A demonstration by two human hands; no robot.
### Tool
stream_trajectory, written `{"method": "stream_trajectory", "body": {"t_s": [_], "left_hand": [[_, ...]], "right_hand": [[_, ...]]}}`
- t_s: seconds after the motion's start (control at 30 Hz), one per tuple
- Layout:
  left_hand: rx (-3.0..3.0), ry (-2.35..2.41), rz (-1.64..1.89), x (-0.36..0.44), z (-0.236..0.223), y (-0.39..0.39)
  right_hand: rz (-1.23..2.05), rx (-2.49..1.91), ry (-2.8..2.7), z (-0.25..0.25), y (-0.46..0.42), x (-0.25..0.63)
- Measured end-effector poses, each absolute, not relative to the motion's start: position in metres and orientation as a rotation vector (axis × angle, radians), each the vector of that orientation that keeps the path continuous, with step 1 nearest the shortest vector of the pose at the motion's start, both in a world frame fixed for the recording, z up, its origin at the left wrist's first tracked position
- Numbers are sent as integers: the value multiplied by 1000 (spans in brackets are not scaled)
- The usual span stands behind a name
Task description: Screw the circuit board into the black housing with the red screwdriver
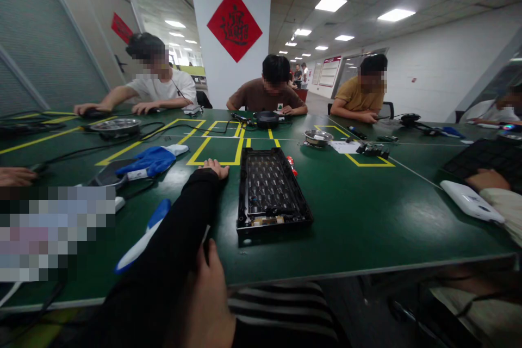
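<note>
My left hand (pixel 215 168) lies flat on the green table, its fingers stretched forward and somewhat apart, just left of an open black casing (pixel 271 187). Rows of shiny rounded cells fill the casing, with a small circuit board and wires at its near end. Low in front, my right hand (pixel 212 296) is curled beside my left forearm, above the table's near edge. A dark, thin thing with a pale glint shows at its fingertips; I cannot make out what it is. Behind the casing's right side is a small red object (pixel 291 166), partly hidden.
Blue-and-white gloves (pixel 153 162) lie to the left, near black cables. Yellow tape marks the green tabletop (pixel 359 239). Farther off are a metal bowl (pixel 318 138) and a round black device (pixel 267 119). A white case (pixel 471 201) lies right. Several people sit around the table.
</note>
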State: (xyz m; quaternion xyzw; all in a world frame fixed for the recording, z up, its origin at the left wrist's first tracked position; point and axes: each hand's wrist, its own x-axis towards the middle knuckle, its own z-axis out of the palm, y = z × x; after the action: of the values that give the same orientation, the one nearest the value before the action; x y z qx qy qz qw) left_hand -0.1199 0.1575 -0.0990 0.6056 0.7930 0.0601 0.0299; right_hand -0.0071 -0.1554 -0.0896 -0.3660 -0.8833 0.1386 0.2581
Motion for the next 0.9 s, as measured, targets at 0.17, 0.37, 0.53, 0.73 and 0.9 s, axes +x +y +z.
{"method": "stream_trajectory", "body": {"t_s": [0.17,0.37,0.53,0.73,0.9], "left_hand": [[1797,2456,187,-111,-97,149],[1789,2400,720,-81,-73,112],[1798,2149,825,-77,-31,66],[2144,2252,670,-71,-61,-42],[2357,2202,427,-65,-82,-76]], "right_hand": [[263,-1222,-2332,-87,-152,29],[278,-1132,-2318,-87,-154,40],[306,-1152,-2338,-83,-153,43],[374,-1043,-2423,-64,-155,65],[632,-892,-2307,-17,-161,130]]}}
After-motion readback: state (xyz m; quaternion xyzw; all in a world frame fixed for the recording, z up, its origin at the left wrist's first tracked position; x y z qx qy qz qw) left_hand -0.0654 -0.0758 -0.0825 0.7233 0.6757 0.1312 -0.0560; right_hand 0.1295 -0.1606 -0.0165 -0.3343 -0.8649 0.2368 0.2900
